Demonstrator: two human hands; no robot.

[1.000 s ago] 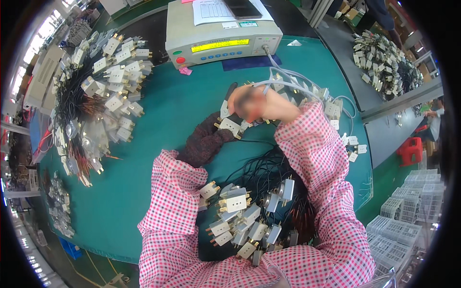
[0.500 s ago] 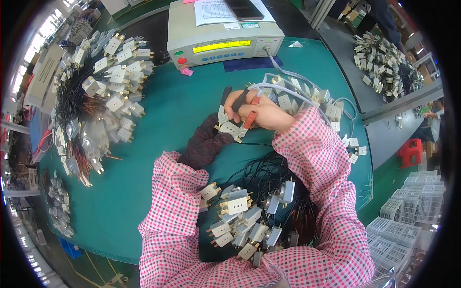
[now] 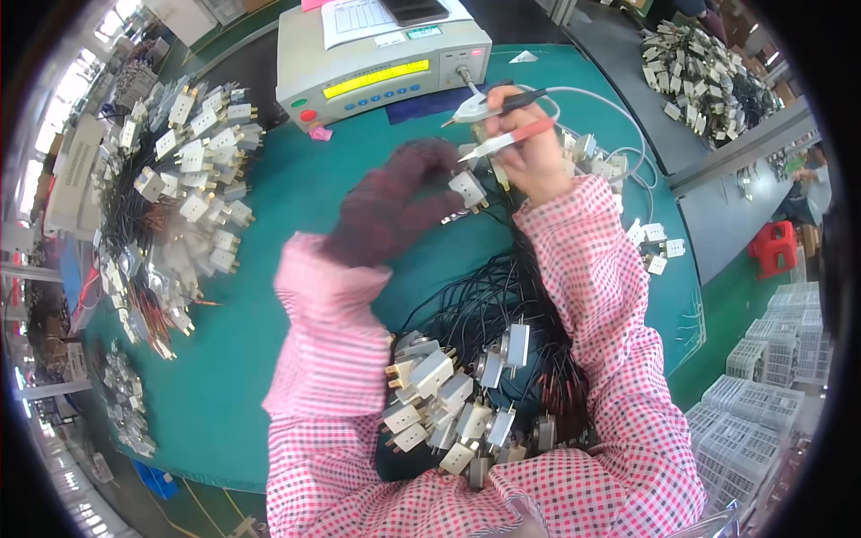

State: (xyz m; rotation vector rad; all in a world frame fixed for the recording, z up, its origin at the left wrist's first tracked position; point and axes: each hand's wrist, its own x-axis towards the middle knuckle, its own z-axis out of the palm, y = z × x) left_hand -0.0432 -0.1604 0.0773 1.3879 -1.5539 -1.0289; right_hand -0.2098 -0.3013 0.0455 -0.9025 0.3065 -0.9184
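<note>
My right hand (image 3: 531, 154) is closed around two clip leads, a black-handled clip (image 3: 489, 106) and a red-handled clip (image 3: 507, 142). Their metal tips point left over the table. My left hand (image 3: 390, 202), in a dark knitted glove, is smeared by motion, its fingers and thumb apart. Just beyond its fingertips lies a small white plug-shaped part (image 3: 467, 190) with pins; whether the glove touches it is unclear. More such parts (image 3: 599, 161) lie behind my right hand, partly hidden by it.
A bench tester (image 3: 381, 67) with a lit yellow display stands at the back, a phone (image 3: 417, 9) and papers on top. Bundles of wired plugs lie at the left (image 3: 193, 157) and in front of me (image 3: 448, 394). Black wires (image 3: 484, 282) cross the green mat (image 3: 224, 377).
The clips have come off the white part, and my right hand has lifted up and to the right with them. My left hand has moved forward and right, its fingers spreading.
</note>
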